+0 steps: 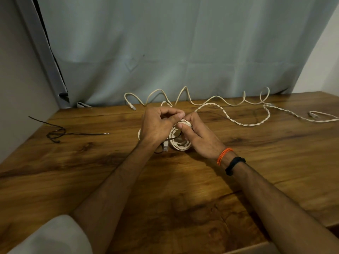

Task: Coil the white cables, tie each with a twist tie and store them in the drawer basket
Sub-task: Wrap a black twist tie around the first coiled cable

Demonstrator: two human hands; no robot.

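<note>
**Both hands pinch at a coiled white cable in mid-frame**

At the centre of the frame, a coiled white cable (180, 142) rests on the wooden table (165, 189). The left hand (157, 123) and right hand (198, 136) meet over the top of the coil, fingers closed together in a pinch at its upper edge. A thin dark twist tie (172, 139) crosses the coil and trails down toward a clear connector (165, 146) at its lower left.

Along the upper middle and right, a loose white cable (229, 104) snakes across the table before a grey curtain (165, 48). At the left lie more dark twist ties (56, 133). The right wrist bears an orange thread (223, 155) and a black band (234, 165).
</note>
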